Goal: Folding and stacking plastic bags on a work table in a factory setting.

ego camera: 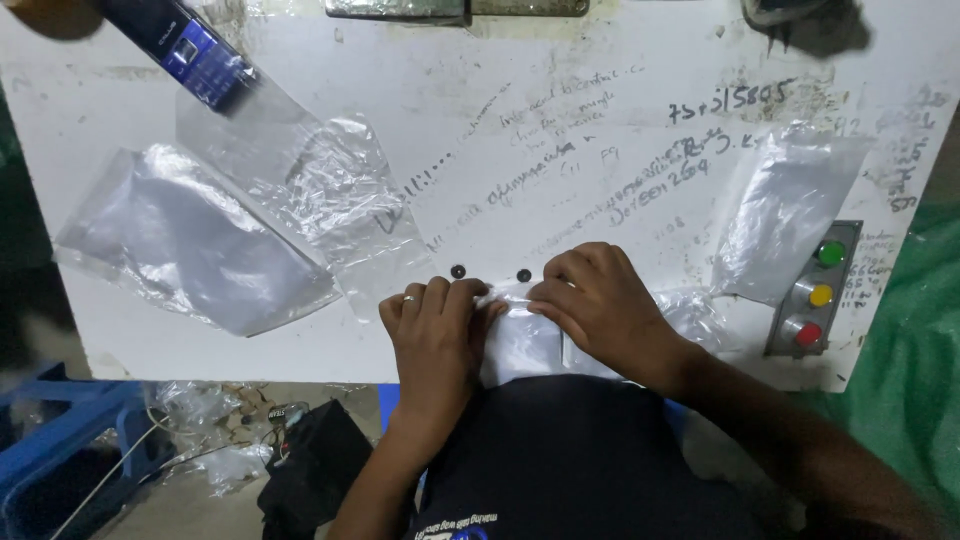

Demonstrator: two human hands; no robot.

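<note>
Pinching a clear plastic bag (525, 340) at six o'clock on the white table (600, 150), left hand (435, 325) and right hand (600, 305) fingers curled tight on its top edge, more bags (190, 235) lying at nine o'clock.

Both hands press on a clear plastic bag (525, 340) at the near edge of a white worktable (600, 150): the left hand (435, 325), wearing a ring, and the right hand (600, 305) pinch its top edge. Left of the bag lie more clear bags (190, 235); right of it sits a grey box (815, 290) with green, yellow and red buttons.
</note>
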